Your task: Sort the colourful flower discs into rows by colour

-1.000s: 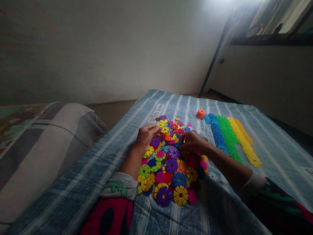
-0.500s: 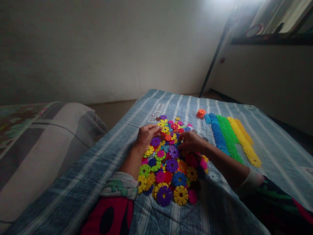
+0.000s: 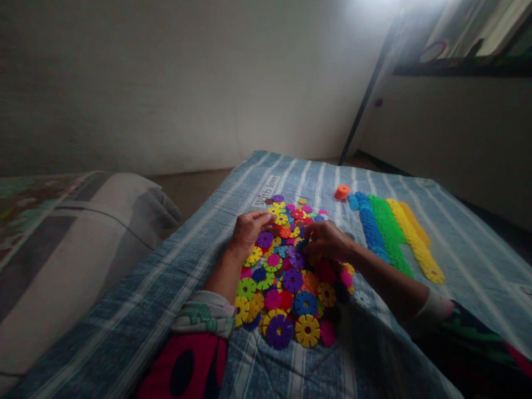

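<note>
A loose pile of slotted plastic discs [image 3: 293,280] in many colours lies on the striped cloth. At the pile's left edge is my left hand [image 3: 250,228], thumb and fingers drawn together beside some yellow discs [image 3: 281,220]; whatever it holds is hidden. My right hand [image 3: 326,239] reaches over the pile's right side with curled, pinched fingers. Dark blue shows at those fingertips, close to a purple disc [image 3: 296,258], but I cannot tell whether it is held.
Right of the pile lie sorted rows of blue discs [image 3: 371,227], green discs [image 3: 389,235] and yellow discs [image 3: 415,244]. A small orange stack [image 3: 342,192] stands behind them. The striped cloth [image 3: 199,244] covers the surface. A grey-covered bulky thing [image 3: 108,233] sits at the left.
My right hand has shifted very slightly at the pile, its fingertips now nearer the dark blue and purple discs. My left hand looks still.
</note>
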Demonstrator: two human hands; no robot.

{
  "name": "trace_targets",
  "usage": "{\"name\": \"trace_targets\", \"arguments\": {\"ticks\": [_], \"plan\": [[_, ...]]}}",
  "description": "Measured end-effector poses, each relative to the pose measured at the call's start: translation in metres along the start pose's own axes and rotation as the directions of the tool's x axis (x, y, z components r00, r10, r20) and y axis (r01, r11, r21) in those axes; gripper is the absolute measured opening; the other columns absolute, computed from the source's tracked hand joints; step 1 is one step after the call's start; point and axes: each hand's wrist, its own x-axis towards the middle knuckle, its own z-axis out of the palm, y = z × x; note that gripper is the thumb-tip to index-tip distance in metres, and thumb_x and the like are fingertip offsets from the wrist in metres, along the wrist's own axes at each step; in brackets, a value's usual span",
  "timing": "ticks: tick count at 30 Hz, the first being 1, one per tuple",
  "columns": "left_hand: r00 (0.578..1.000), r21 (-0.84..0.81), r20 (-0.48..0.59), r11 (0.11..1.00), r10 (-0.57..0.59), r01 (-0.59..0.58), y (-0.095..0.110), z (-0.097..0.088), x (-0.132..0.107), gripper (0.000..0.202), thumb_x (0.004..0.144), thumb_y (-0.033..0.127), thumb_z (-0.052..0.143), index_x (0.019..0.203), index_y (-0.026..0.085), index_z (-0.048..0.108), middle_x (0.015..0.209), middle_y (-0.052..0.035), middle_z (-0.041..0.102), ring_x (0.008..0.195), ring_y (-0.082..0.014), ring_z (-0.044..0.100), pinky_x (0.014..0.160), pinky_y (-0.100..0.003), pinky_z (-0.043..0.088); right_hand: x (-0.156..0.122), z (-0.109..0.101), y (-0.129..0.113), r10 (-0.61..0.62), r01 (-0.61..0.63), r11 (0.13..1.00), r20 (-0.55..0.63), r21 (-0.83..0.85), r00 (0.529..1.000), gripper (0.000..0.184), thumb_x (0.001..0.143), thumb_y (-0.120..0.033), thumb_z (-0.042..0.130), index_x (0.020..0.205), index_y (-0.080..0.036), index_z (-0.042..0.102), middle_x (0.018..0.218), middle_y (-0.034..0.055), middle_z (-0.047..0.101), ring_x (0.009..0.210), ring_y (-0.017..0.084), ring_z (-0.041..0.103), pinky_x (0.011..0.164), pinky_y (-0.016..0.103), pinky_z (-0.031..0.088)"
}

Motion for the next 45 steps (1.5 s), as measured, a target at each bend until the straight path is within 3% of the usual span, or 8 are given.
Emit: {"name": "trace_targets", "arguments": {"ticks": [5, 16, 24, 30, 34, 40, 45], "plan": [[1.0, -0.005, 0.015, 1.0, -0.003, 0.003, -0.001, -0.001, 0.001, 0.023, 0.06, 0.03, 0.075, 0.074, 0.012, 0.071, 0.075, -0.0083, 0.072, 0.078, -0.0191, 0.068, 0.072, -0.029, 0.053, -0.006, 0.001, 0.0, -0.049, 0.046, 0.984, -0.011, -0.172, 0.999, 0.009, 0.067, -0.016, 0.069, 0.076, -0.018, 0.067, 0.063, -0.004, 0.056, 0.056, 0.009, 0.048, 0.052, 0.02, 0.029], [1.0, -0.005, 0.01, 1.0, 0.009, -0.009, 0.0, 0.0, 0.0, 0.023, 0.059, 0.03, 0.075, 0.073, 0.012, 0.071, 0.074, -0.008, 0.072, 0.076, -0.0191, 0.068, 0.07, -0.029, 0.053, -0.023, 0.004, 0.009, -0.107, 0.071, 0.886, -0.054, -0.458, 0.993, 0.015, 0.081, -0.024, 0.057, 0.092, -0.023, 0.068, 0.07, 0.0015, 0.064, 0.062, 0.015, 0.055, 0.055, 0.024, 0.028], [1.0, -0.01, 0.016, 1.0, 0.006, -0.006, -0.002, -0.001, 0.001, 0.021, 0.061, 0.028, 0.074, 0.074, 0.011, 0.071, 0.075, -0.008, 0.072, 0.076, -0.018, 0.069, 0.071, -0.027, 0.053, -0.019, 0.001, 0.006, -0.058, 0.033, 0.944, -0.067, -0.33, 0.996, 0.009, 0.077, -0.024, 0.063, 0.082, -0.02, 0.069, 0.07, 0.0005, 0.064, 0.062, 0.013, 0.055, 0.056, 0.022, 0.031], [1.0, -0.009, 0.008, 1.0, 0.0, 0.0, -0.001, 0.0, 0.001, 0.022, 0.06, 0.029, 0.075, 0.073, 0.012, 0.07, 0.075, -0.0082, 0.072, 0.077, -0.0194, 0.069, 0.07, -0.028, 0.053, 0.003, -0.004, 0.008, -0.074, 0.05, 0.964, -0.083, -0.261, 0.994, 0.01, 0.077, -0.026, 0.064, 0.077, -0.019, 0.071, 0.066, -0.0021, 0.062, 0.06, 0.01, 0.05, 0.055, 0.021, 0.031], [1.0, -0.005, 0.012, 1.0, 0.009, -0.009, -0.001, -0.001, 0.0, 0.022, 0.062, 0.029, 0.075, 0.074, 0.012, 0.07, 0.075, -0.0084, 0.072, 0.078, -0.0197, 0.069, 0.071, -0.029, 0.053, 0.021, -0.004, 0.009, -0.068, 0.036, 0.945, -0.087, -0.326, 0.994, 0.012, 0.072, -0.027, 0.069, 0.08, -0.019, 0.072, 0.07, -0.0014, 0.064, 0.062, 0.011, 0.052, 0.055, 0.021, 0.031], [1.0, -0.012, 0.001, 1.0, -0.002, 0.002, -0.002, 0.0, 0.0, 0.021, 0.062, 0.028, 0.075, 0.074, 0.011, 0.071, 0.074, -0.0085, 0.072, 0.076, -0.019, 0.069, 0.071, -0.029, 0.054, 0.029, -0.005, 0.011, -0.061, 0.028, 0.942, -0.087, -0.333, 0.994, 0.034, 0.07, -0.025, 0.07, 0.104, -0.021, 0.072, 0.074, -0.0004, 0.066, 0.064, 0.013, 0.054, 0.057, 0.022, 0.033], [1.0, -0.011, 0.012, 1.0, 0.0, 0.0, -0.002, -0.001, 0.001, 0.022, 0.062, 0.028, 0.075, 0.074, 0.011, 0.071, 0.075, -0.0087, 0.072, 0.077, -0.0192, 0.068, 0.071, -0.029, 0.053, 0.026, -0.002, 0.01, -0.106, 0.079, 0.939, -0.064, -0.333, 0.992, 0.025, 0.073, -0.022, 0.066, 0.096, -0.024, 0.075, 0.071, -0.0019, 0.066, 0.063, 0.012, 0.055, 0.057, 0.022, 0.034]]}}
